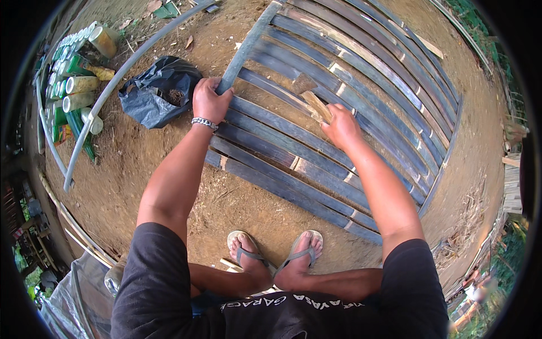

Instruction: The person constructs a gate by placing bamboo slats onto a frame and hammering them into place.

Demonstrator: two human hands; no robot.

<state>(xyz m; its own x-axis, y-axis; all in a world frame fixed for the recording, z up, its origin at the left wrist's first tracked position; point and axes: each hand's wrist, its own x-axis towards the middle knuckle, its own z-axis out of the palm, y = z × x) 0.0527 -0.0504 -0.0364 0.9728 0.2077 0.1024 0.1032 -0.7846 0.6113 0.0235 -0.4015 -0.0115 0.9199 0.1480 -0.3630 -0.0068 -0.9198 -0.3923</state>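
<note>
Bamboo slats (282, 194): laid side by side in a wide panel on the bare earth, from just beyond the feet to the far right.
Crosspiece (247, 51): along the panel's left edge, reaching to its far side.
Left hand (212, 103): clamped on the crosspiece's near end.
Right hand (343, 129): closed round the tool's handle.
Tool (317, 106): above mid-panel, head pointing far left; contact unclear.
Bag (147, 100): black plastic, just left of the left hand.
Jars (79, 101): far left, beyond the pipe (135, 57).

There are one wooden-handled tool (317, 105), one bag (145, 95), two sandals (252, 255).
</note>
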